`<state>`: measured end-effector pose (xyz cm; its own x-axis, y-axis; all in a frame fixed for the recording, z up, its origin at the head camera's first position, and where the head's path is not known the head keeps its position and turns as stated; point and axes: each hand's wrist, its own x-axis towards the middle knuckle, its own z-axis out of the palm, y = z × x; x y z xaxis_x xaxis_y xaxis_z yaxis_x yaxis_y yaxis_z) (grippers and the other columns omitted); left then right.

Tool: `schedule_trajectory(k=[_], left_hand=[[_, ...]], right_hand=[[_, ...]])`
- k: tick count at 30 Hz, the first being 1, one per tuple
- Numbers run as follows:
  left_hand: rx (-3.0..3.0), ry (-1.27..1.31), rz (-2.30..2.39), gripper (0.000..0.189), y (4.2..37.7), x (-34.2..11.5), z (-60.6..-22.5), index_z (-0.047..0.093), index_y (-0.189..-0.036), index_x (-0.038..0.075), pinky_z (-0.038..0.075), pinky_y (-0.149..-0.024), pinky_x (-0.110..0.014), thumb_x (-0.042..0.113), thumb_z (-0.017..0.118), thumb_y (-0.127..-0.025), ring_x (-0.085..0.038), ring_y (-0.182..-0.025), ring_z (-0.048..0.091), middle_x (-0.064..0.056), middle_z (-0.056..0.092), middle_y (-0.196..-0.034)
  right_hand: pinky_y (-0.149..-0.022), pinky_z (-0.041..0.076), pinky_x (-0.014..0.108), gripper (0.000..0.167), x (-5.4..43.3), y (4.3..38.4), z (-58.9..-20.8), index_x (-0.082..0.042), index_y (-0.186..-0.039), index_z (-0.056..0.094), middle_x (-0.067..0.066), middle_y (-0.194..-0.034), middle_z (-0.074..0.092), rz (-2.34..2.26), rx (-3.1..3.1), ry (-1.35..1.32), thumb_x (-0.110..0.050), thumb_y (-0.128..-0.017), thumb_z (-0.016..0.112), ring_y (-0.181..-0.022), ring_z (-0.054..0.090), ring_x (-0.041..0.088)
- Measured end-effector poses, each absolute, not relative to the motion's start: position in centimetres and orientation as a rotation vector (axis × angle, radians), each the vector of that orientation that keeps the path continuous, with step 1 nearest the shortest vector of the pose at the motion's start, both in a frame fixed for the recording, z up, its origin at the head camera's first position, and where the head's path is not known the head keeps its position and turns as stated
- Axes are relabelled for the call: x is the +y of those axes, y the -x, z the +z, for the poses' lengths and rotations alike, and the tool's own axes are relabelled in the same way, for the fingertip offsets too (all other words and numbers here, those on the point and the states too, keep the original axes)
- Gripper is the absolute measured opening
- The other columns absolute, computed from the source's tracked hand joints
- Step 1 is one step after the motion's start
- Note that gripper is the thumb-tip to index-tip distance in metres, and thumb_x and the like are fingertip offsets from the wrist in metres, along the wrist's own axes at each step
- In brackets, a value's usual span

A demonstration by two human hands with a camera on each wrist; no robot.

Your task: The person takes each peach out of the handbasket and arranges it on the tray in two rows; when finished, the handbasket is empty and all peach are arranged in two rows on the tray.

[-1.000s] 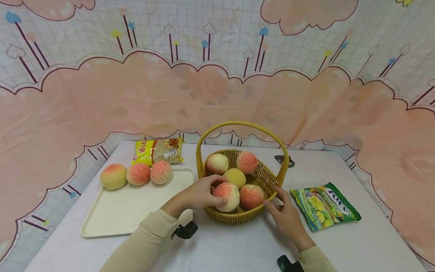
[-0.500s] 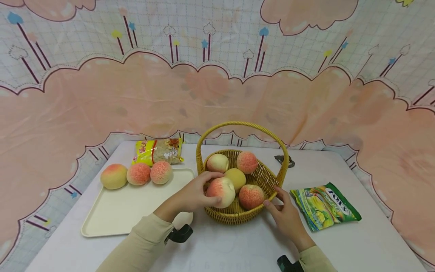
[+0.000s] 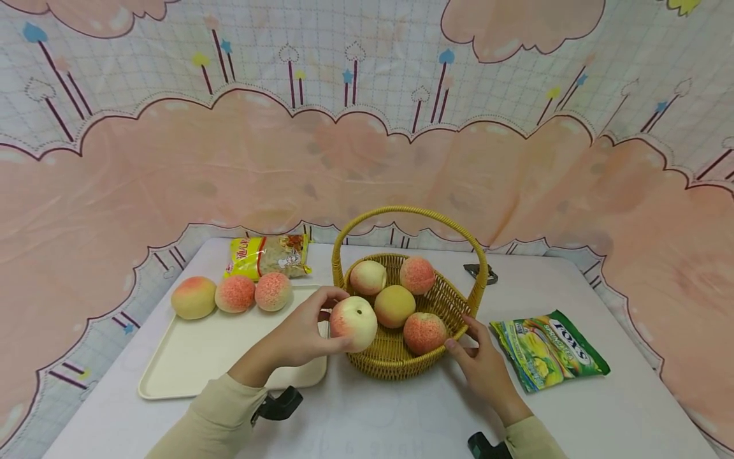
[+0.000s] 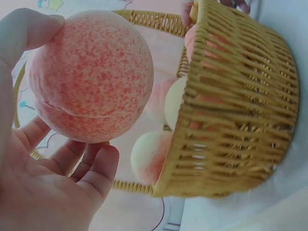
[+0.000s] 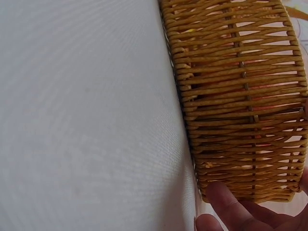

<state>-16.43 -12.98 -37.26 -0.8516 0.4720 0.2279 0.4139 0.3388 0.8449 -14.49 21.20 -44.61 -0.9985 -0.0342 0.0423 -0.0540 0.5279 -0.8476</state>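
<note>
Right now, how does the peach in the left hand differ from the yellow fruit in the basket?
The peach is held in the left hand, while the yellow fruit lies in the basket. The peach is creamy with speckled red; the yellow fruit looks plain yellow. In the head view, the peach shows a dark dimple; the yellow fruit shows none. Both are roundish.

Eight fruits (image 3: pixel 353 325), counted as four in the basket (image 3: pixel 395 368), one in the left hand (image 3: pixel 304 335) and three in a row at the far side of the tray (image 3: pixel 235 357); one basket, with one arched handle (image 3: pixel 404 208); one tray; two packets, one green (image 3: pixel 550 350) and one yellow (image 3: pixel 269 256); one small dark object (image 3: pixel 484 274); two hands, that left hand and one right hand (image 3: pixel 483 360); two sleeves (image 3: pixel 215 414); two black wrist devices (image 3: pixel 278 405); one surface (image 3: pixel 401 414); one patterned backdrop (image 3: pixel 344 159).
</note>
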Motion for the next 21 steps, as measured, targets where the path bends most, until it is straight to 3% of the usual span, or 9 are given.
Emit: schedule_trajectory(k=[5, 15, 21], left_hand=[[2.557, -0.82, 1.588, 0.062, 15.8, -14.6, -37.1, 0.048, -0.129, 0.0, 0.048, -0.096, -0.04, 0.014, 0.081, -0.08, -0.027, -0.107, 0.054, -0.012, 0.055, -0.12], [2.641, -0.788, 1.662, 0.063, 15.5, -17.1, -37.5, 0.045, -0.132, -0.001, 0.049, -0.089, -0.03, 0.006, 0.08, -0.081, -0.031, -0.112, 0.055, -0.017, 0.053, -0.13], [2.747, -0.685, 1.599, 0.062, 15.8, -18.0, -38.0, 0.045, -0.134, -0.002, 0.05, -0.09, -0.036, 0.006, 0.079, -0.083, -0.031, -0.114, 0.054, -0.017, 0.054, -0.132]], right_hand=[[-0.078, 0.057, 0.044, 0.069, 21.2, 14.5, -44.6, -0.009, -0.154, 0.027, 0.036, -0.148, 0.036, 1.522, -2.734, -0.06, -0.036, -0.101, 0.06, -0.114, 0.062, 0.04], [-0.076, 0.057, 0.042, 0.068, 21.1, 14.7, -44.8, -0.011, -0.154, 0.027, 0.034, -0.149, 0.037, 1.532, -2.732, -0.029, -0.037, -0.101, 0.06, -0.113, 0.061, 0.041], [-0.076, 0.057, 0.042, 0.068, 21.1, 14.6, -44.7, -0.011, -0.154, 0.028, 0.035, -0.148, 0.037, 1.526, -2.729, -0.033, -0.037, -0.101, 0.061, -0.113, 0.061, 0.041]])
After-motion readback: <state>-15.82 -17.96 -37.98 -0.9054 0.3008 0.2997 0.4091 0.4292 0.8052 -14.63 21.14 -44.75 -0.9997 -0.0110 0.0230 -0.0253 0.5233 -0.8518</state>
